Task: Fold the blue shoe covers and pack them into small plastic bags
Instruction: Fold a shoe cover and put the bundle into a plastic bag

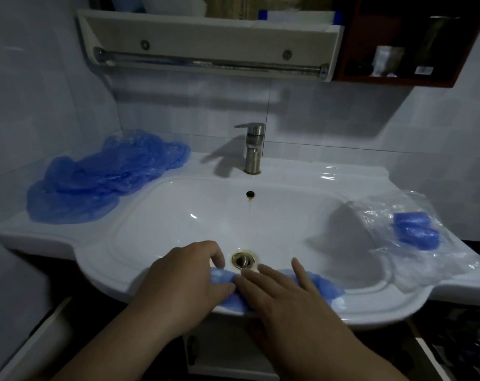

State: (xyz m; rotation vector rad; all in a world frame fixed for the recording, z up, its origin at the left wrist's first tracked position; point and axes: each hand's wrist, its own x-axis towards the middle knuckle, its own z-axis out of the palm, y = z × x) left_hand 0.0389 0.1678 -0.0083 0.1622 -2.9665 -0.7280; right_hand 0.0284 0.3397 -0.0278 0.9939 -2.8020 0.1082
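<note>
- Your left hand (189, 276) sits on the front rim of the washbasin (178, 215), just left of the drain (243, 260). Its fingers are curled over the far edge of the blue shoe cover (325, 287) and the thumb lies on the near side. It seems to pinch the cover's left end, though the hand itself hides the contact.
- Your right hand (282, 298) lies flat on the same cover, fingers straight and spread wide, pressing it down onto the front rim. Its forefinger points toward the drain and ends just beside your left thumb.
- The shoe cover stretches along the front edge of the basin, from under your left hand to just past your right hand. Its crumpled right end shows there uncovered.
- The pile of shoe covers (104, 177), loose and unfolded, lies on the counter's back-left corner against the tiled wall, well apart from your hands.
- The plastic bags (425, 259), clear and crinkled, lie on the counter's right edge. A packet of folded covers (414, 229) shows blue inside them, toward the back.
- The tap (252, 147) stands at the middle of the back edge, with the overflow hole (250, 194) below it in the basin wall.
- A towel rail (211, 61) runs under a shelf on the wall above, and a dark red cabinet (354, 37) hangs to its right.
</note>
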